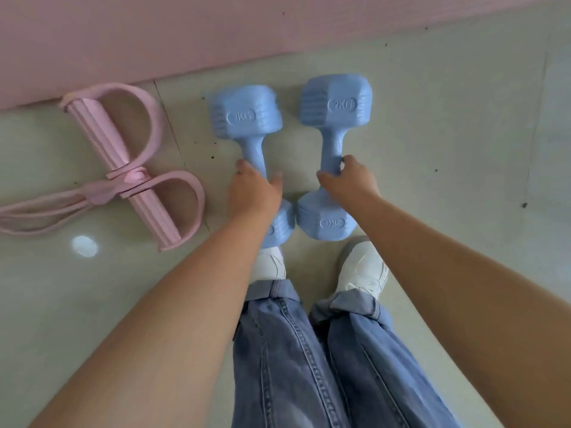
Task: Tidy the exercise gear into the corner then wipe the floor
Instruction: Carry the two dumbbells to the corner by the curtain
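Two light-blue 2 kg dumbbells lie side by side on the pale tiled floor, their handles pointing toward the pink wall. My left hand grips the handle of the left dumbbell; its near head is partly hidden by my wrist. My right hand grips the handle of the right dumbbell. A pink pedal resistance band lies on the floor to the left, by the wall, its straps trailing off the left edge.
The pink wall runs along the top of the view. My feet in white shoes and blue jeans stand just behind the dumbbells. Dark specks dot the floor tiles, and a bright light spot reflects at lower left.
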Demonstrator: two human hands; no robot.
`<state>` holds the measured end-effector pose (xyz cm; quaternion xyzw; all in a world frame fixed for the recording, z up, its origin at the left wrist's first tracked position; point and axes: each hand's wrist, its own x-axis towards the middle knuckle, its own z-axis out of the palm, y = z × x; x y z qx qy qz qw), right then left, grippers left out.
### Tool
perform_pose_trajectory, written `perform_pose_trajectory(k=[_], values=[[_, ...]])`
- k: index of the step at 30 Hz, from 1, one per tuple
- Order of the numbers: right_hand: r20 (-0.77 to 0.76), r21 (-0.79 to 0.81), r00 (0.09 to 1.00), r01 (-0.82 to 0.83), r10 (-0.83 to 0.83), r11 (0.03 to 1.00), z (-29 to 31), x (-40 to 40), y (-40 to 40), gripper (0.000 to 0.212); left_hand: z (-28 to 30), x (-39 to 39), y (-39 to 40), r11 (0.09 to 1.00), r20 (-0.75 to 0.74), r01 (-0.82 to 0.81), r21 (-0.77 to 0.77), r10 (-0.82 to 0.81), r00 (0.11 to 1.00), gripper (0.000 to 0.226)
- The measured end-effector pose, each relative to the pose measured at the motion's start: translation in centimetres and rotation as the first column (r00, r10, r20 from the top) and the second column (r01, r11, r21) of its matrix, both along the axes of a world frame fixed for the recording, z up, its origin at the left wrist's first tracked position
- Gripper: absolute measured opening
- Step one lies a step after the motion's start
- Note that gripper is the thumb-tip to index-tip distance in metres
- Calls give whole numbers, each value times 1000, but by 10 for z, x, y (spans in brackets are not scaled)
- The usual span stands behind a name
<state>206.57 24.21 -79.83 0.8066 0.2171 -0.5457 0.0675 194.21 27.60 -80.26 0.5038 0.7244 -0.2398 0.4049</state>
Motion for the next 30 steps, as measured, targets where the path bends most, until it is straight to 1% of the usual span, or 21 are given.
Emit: perform_pose_trajectory(k=[1, 3, 4, 6, 10, 14, 18, 22, 26, 30], values=[[-12, 21, 998, 69, -69, 997, -13, -2, 0, 46, -12, 0, 0, 997, 14, -72, 25, 71, 997, 56], [-37, 66, 973, 231, -229, 971, -33, -5, 2, 33, -29, 2, 3, 984, 37, -156, 81, 153, 987, 55], [-37, 88, 953, 302, -300, 949, -41, -6, 3, 26, -34, 3, 4, 979, 40, -172, 109, 168, 985, 54], [-29, 123, 922, 387, -386, 914, -49, -7, 5, 23, -39, 3, 7, 975, 32, -174, 138, 172, 985, 52], [-11, 123, 932, 361, -362, 924, -45, -5, 5, 16, -32, 4, 12, 982, -13, -154, 106, 156, 988, 46], [24, 95, 926, 373, -376, 923, -25, 3, -12, 14, -4, 7, 0, 991, -70, -106, 79, 111, 991, 42], [22, 45, 927, 374, -375, 926, 25, 10, -48, 18, 50, 15, -21, 999, -82, -45, -9, 44, 996, 42], [14, -19, 912, 409, -409, 912, 94, 24, -87, 15, 118, 29, -45, 995, -79, 57, -77, -63, 995, 43], [24, -26, 879, 476, -475, 879, 173, 44, -119, 15, 192, 52, -65, 975, -53, 197, -102, -203, 978, 41], [32, 7, 839, 544, -544, 839, 250, 67, -144, 14, 260, 81, -76, 933, -29, 348, -93, -352, 935, 42]])
